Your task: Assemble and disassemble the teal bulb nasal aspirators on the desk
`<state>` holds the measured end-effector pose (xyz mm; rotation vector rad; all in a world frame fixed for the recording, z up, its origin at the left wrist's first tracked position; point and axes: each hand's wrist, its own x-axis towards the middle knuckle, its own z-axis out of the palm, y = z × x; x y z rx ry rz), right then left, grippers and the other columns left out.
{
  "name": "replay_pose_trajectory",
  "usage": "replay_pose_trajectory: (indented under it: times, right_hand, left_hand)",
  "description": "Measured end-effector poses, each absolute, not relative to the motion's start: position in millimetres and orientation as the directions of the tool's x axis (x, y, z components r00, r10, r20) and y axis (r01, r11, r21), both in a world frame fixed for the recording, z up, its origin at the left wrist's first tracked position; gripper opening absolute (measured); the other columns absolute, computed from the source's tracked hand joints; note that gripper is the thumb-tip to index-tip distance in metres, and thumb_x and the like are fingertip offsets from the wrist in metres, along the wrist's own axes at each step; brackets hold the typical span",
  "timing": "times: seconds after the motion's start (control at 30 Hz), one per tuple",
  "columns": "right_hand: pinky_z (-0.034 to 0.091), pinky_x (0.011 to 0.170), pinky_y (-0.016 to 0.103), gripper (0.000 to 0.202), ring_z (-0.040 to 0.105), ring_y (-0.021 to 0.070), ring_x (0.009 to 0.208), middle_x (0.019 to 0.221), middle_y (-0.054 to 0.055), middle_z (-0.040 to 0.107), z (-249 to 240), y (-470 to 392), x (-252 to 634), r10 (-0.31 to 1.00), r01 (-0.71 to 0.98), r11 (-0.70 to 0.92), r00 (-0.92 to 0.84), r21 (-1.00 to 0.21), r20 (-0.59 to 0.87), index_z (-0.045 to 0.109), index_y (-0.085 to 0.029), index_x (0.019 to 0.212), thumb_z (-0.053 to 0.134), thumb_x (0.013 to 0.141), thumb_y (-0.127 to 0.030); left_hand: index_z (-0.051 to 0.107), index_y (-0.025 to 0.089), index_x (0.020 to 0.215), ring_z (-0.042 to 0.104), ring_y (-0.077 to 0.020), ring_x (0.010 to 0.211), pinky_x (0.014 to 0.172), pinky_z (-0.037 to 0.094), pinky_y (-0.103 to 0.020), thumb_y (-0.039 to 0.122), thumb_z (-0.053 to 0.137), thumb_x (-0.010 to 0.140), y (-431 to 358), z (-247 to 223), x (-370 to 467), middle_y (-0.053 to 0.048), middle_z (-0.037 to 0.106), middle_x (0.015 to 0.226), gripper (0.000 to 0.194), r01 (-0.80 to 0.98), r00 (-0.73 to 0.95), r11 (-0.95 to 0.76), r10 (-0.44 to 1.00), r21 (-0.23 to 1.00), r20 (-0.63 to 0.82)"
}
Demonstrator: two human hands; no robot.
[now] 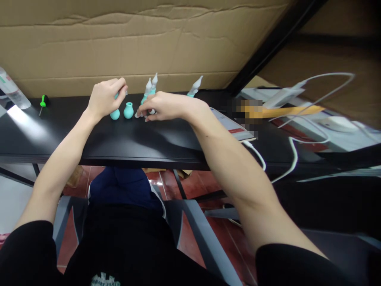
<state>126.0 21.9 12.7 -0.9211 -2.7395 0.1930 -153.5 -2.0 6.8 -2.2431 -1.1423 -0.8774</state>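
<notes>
My left hand [107, 97] is closed above the tabletop, its fingers curled round a small teal piece [116, 95] that is mostly hidden. A bit of clear material shows by its fingertips. Just below that hand sits a teal squeeze bulb [115, 115], and beside it stands another teal bulb [128, 111] with its mouth upward. My right hand [162, 106] reaches down with fingers apart at small clear pieces [137, 115] on the table; whether it grips one is unclear. Behind it stand two teal bulbs with clear pointed nozzles [148, 85], partly covered by the hand.
Another nozzle-tipped bulb [196, 84] stands behind my right forearm. A green-handled screwdriver [43, 101] and a clear bottle [14, 89] are at the left. At right lie a tablet-like flat thing [229, 123] and white cables [293, 155]. Cardboard [119, 43] rises behind the black table [133, 145].
</notes>
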Motion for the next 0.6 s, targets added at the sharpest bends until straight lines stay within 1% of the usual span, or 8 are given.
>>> replay_pose_trajectory:
  times: [0.07,0.13,0.2,0.3,0.43,0.5,0.53,0.6]
  right_hand:
    - [0.059,0.116,0.051,0.012,0.081,0.0326,0.117,0.112,0.007,0.09,12.4,24.7,128.4,0.596,0.579,0.802,-0.762,-0.146,0.253,0.095,-0.029,0.109,0.088,0.1,-0.027]
    - [0.057,0.122,0.057,0.021,0.077,0.0394,0.131,0.12,0.012,0.088,9.6,27.2,128.2,0.589,0.595,0.798,-0.737,-0.095,0.33,0.097,-0.029,0.119,0.08,0.107,-0.033]
    - [0.055,0.125,0.063,0.03,0.072,0.045,0.139,0.127,0.016,0.086,4.2,29.9,125.6,0.577,0.605,0.794,-0.721,-0.057,0.385,0.097,-0.028,0.127,0.072,0.111,-0.036]
    - [0.054,0.124,0.069,0.035,0.066,0.05,0.144,0.142,0.022,0.081,-5.8,34.6,120.2,0.542,0.59,0.808,-0.742,-0.001,0.395,0.097,-0.025,0.129,0.069,0.113,-0.038]
    - [0.054,0.123,0.072,0.036,0.06,0.0538,0.152,0.157,0.024,0.073,-12.6,38.8,115.9,0.532,0.584,0.81,-0.77,0.053,0.352,0.095,-0.022,0.128,0.069,0.115,-0.043]
    - [0.054,0.122,0.071,0.034,0.061,0.0525,0.152,0.159,0.023,0.073,-10.5,39.0,116.2,0.551,0.595,0.804,-0.755,0.017,0.354,0.095,-0.022,0.124,0.07,0.115,-0.043]
    - [0.056,0.121,0.069,0.032,0.064,0.0506,0.15,0.157,0.022,0.074,-8.4,38.7,117.3,0.567,0.599,0.8,-0.737,-0.031,0.369,0.095,-0.023,0.12,0.07,0.115,-0.043]
    - [0.06,0.117,0.063,0.027,0.071,0.0451,0.141,0.148,0.019,0.08,-2.8,38.1,121.3,0.61,0.595,0.783,-0.681,-0.18,0.406,0.093,-0.025,0.114,0.075,0.111,-0.045]
  left_hand:
    - [0.081,0.031,0.115,0.087,-0.0295,0.099,0.082,0.06,-0.043,0.051,0.039,0.128,-0.8,6.9,-155.0,-0.01,0.087,0.095,0.048,0.831,0.445,-0.542,0.509,-0.128,0.737]
    - [0.081,0.033,0.117,0.088,-0.0296,0.099,0.081,0.061,-0.044,0.053,0.038,0.129,-0.1,7.5,-156.4,-0.01,0.087,0.096,0.049,0.834,0.435,-0.538,0.503,-0.123,0.747]
    - [0.082,0.034,0.12,0.088,-0.0305,0.1,0.081,0.062,-0.046,0.056,0.036,0.129,0.3,8.1,-157.6,-0.011,0.089,0.099,0.051,0.84,0.424,-0.53,0.511,-0.114,0.748]
    - [0.082,0.035,0.125,0.088,-0.0319,0.103,0.081,0.063,-0.05,0.058,0.033,0.129,1.6,8.2,-158.2,-0.012,0.089,0.1,0.054,0.85,0.406,-0.517,0.525,-0.099,0.748]
    - [0.082,0.036,0.123,0.087,-0.0306,0.103,0.084,0.063,-0.05,0.057,0.035,0.129,3.4,8.2,-157.0,-0.01,0.09,0.103,0.052,0.865,0.397,-0.491,0.546,-0.103,0.738]
    - [0.081,0.034,0.123,0.087,-0.03,0.106,0.086,0.062,-0.051,0.058,0.033,0.129,3.4,8.9,-156.4,-0.01,0.091,0.106,0.053,0.877,0.394,-0.47,0.576,-0.103,0.716]
    - [0.08,0.034,0.124,0.087,-0.0296,0.107,0.086,0.062,-0.051,0.058,0.032,0.13,3.3,9.3,-156.4,-0.01,0.091,0.106,0.055,0.881,0.39,-0.462,0.588,-0.101,0.708]
    - [0.08,0.033,0.125,0.086,-0.0294,0.109,0.088,0.062,-0.05,0.06,0.03,0.13,3.2,9.6,-157.3,-0.01,0.091,0.106,0.057,0.883,0.383,-0.46,0.595,-0.092,0.707]
